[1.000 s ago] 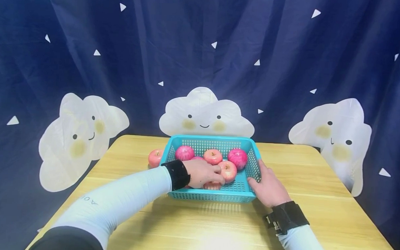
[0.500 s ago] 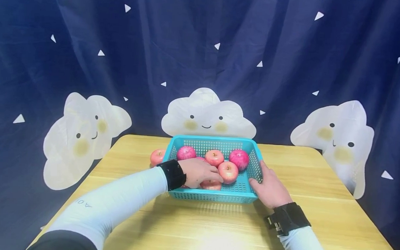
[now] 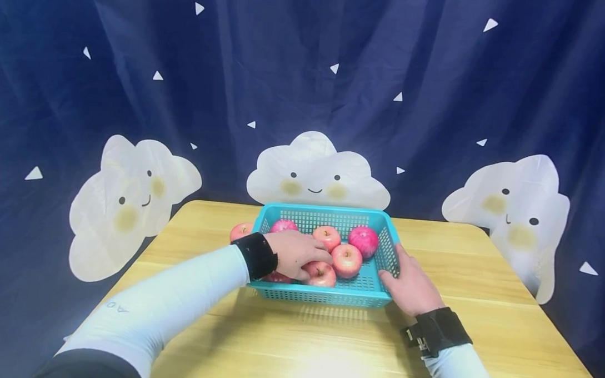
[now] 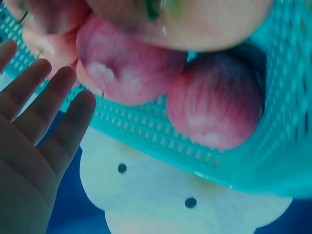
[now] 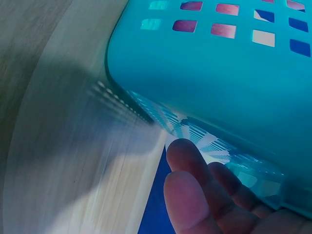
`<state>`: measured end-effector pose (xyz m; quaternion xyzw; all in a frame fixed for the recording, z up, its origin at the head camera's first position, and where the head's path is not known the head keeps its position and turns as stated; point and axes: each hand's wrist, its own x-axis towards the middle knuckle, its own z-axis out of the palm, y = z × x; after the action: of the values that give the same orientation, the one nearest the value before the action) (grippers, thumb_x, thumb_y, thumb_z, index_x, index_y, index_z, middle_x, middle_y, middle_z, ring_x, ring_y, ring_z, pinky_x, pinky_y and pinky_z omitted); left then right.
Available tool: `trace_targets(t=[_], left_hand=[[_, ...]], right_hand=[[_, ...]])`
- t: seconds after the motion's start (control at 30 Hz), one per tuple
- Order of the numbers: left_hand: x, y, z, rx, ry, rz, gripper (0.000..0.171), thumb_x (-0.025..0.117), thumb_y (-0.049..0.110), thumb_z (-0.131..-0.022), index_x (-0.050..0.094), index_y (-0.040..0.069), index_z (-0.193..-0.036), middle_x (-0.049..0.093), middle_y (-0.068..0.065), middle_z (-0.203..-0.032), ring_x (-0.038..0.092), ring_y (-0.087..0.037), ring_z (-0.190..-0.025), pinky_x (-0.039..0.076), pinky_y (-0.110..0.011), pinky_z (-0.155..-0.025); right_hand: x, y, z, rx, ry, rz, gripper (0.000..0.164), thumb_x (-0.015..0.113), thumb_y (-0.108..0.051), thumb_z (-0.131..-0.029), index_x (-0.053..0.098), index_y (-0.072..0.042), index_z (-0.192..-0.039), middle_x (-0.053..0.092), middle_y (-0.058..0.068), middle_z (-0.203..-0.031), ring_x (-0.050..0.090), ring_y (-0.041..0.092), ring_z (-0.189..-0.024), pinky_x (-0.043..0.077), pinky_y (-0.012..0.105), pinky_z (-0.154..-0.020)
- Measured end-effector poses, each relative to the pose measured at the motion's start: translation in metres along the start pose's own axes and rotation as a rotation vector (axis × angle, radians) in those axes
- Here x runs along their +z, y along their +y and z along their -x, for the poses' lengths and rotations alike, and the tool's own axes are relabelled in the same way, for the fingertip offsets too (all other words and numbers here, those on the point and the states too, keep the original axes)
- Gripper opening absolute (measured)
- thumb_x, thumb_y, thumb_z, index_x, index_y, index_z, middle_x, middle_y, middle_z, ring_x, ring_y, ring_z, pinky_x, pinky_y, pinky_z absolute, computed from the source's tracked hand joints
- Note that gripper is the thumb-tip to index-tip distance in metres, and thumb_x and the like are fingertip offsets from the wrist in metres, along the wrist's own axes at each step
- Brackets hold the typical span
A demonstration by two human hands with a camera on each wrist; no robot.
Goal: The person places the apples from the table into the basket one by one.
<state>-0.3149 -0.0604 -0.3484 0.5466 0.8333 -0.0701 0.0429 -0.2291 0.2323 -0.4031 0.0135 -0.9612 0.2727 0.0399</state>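
Observation:
Inside the teal plastic basket (image 3: 319, 295) lie several pink and red apples (image 3: 347, 260). My left hand (image 3: 297, 253) reaches down among them, over the basket's left half. Its fingers touch the nearest pale apple (image 3: 322, 274) in the head view. In the left wrist view my left hand (image 4: 39, 131) has its fingers extended and spread, beside a cluster of apples (image 4: 129, 61). My right hand (image 3: 412, 283) rests against the basket's right side near the front corner. From the right wrist, its thumb and fingers (image 5: 187, 200) show loosely extended along the outer wall.
Another apple (image 3: 241, 231) sits on the wooden table (image 3: 277, 344), just outside the basket's left wall. Behind the table hangs a dark blue curtain (image 3: 286, 71) with white cloud figures. Both wrists wear black straps.
My left hand has drawn back leftward and uncovered more of the near pale apple. The head view has shifted slightly. My right hand stays at the basket's side.

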Motion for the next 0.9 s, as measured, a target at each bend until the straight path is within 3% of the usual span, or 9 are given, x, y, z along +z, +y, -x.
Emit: trace_targets(t=[0.1,0.23,0.57,0.77,0.9], left_hand=[[-0.008,-0.005,0.007,-0.073,-0.027,0.006,0.061,0.074,0.042,-0.090,0.055,0.028,-0.146,0.056,0.007,-0.142,0.050,-0.015,-0.134,0.040,-0.036,-0.111],[-0.014,-0.016,0.018,-0.149,-0.032,0.026,0.061,0.073,0.040,-0.091,0.054,0.028,-0.147,0.056,0.004,-0.141,0.051,-0.017,-0.131,0.040,-0.039,-0.111],[-0.015,-0.049,0.052,-0.211,0.112,0.002,0.050,0.071,0.035,-0.093,0.060,0.018,-0.138,0.058,-0.005,-0.136,0.054,-0.027,-0.127,0.045,-0.045,-0.107],[-0.007,-0.068,0.078,-0.389,0.204,-0.002,0.049,0.069,0.031,-0.094,0.060,0.015,-0.139,0.060,-0.008,-0.135,0.056,-0.028,-0.126,0.049,-0.048,-0.102],[0.006,-0.084,0.093,-0.505,0.253,0.012,0.049,0.067,0.030,-0.094,0.059,0.014,-0.140,0.059,-0.009,-0.135,0.057,-0.031,-0.122,0.050,-0.051,-0.099]], right_hand=[[-0.001,0.000,0.000,-0.007,0.002,-0.004,0.082,0.053,-0.038,-0.100,0.013,0.003,-0.160,0.038,0.036,-0.148,0.044,0.049,-0.134,0.041,0.065,-0.102],[-0.001,0.001,0.000,-0.006,0.001,-0.002,0.083,0.053,-0.039,-0.100,0.013,0.003,-0.160,0.038,0.036,-0.149,0.043,0.049,-0.134,0.040,0.065,-0.103],[0.000,0.003,-0.001,-0.017,0.018,0.001,0.082,0.054,-0.037,-0.100,0.015,0.004,-0.159,0.041,0.035,-0.147,0.045,0.048,-0.133,0.041,0.065,-0.102],[0.002,0.002,-0.001,-0.028,0.024,-0.007,0.081,0.055,-0.035,-0.100,0.016,0.004,-0.159,0.040,0.036,-0.147,0.044,0.050,-0.134,0.040,0.065,-0.103],[0.001,0.001,0.000,-0.029,0.025,-0.007,0.081,0.054,-0.035,-0.100,0.016,0.004,-0.159,0.040,0.036,-0.148,0.044,0.049,-0.134,0.040,0.065,-0.103]])
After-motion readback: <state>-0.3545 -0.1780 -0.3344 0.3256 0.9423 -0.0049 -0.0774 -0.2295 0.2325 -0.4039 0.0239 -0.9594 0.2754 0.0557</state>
